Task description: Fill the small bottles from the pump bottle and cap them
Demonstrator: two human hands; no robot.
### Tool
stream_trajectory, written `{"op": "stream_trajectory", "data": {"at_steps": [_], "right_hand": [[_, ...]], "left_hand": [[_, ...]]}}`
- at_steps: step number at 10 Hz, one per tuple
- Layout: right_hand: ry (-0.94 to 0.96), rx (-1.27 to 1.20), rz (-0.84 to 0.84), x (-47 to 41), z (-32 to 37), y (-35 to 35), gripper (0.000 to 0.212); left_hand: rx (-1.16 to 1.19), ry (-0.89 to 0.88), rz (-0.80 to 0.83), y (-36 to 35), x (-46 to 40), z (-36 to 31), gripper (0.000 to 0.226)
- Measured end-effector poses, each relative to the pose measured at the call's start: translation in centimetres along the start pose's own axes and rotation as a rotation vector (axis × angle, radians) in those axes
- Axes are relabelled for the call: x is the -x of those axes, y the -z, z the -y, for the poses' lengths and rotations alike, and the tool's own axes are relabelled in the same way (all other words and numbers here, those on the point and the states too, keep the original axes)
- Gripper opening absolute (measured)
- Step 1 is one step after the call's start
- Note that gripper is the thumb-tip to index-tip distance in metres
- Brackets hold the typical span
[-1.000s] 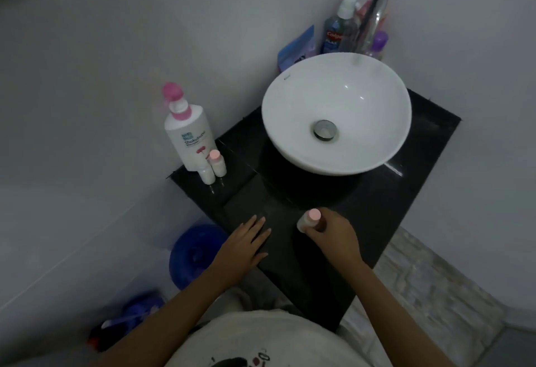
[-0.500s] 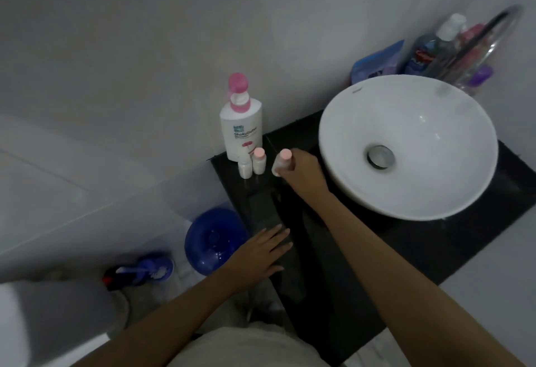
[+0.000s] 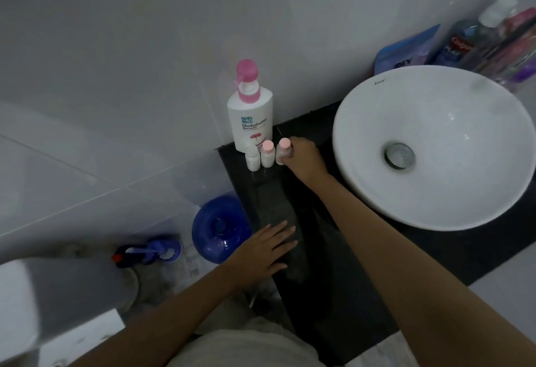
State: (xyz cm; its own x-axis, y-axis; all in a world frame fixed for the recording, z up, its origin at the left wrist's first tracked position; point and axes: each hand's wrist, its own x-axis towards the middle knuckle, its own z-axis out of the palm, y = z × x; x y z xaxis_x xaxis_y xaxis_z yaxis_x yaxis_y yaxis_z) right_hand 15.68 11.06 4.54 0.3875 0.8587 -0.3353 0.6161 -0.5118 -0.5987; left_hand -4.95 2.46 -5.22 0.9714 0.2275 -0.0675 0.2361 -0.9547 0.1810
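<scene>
A white pump bottle (image 3: pixel 251 117) with a pink pump head stands at the back left corner of the black counter (image 3: pixel 333 265). In front of it stand three small white bottles in a row. The left small bottle (image 3: pixel 252 158) shows no pink cap. The middle small bottle (image 3: pixel 267 153) has a pink cap. My right hand (image 3: pixel 303 158) holds the right small bottle (image 3: pixel 282 150), pink-capped, upright beside the middle one. My left hand (image 3: pixel 265 246) rests flat on the counter's near left edge, fingers straight.
A white basin (image 3: pixel 435 146) fills the counter's right side. Toiletry bottles (image 3: pixel 475 39) and a blue packet (image 3: pixel 406 50) crowd the back right corner. On the floor at left are a blue round container (image 3: pixel 219 233) and a blue brush (image 3: pixel 156 252).
My right hand carried the capped small bottle from the counter's front edge to the back left, beside the other two small bottles. My left hand stayed flat on the counter.
</scene>
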Motion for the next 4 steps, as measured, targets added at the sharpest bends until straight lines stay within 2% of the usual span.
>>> {"op": "stream_trajectory", "data": {"at_steps": [2, 3, 4], "right_hand": [[0.015, -0.021, 0.006, -0.4, -0.5, -0.4, 0.017], [0.007, -0.046, 0.06, -0.1, -0.9, -0.3, 0.027], [-0.011, -0.024, 0.073, 0.4, -1.8, -0.7, 0.052]], "left_hand": [[0.018, 0.012, 0.008, -0.4, 0.0, -0.2, 0.051], [0.0, 0.012, 0.014, 0.2, -0.1, 0.0, 0.051], [-0.008, 0.028, 0.016, 0.4, -0.7, 0.2, 0.051]]}}
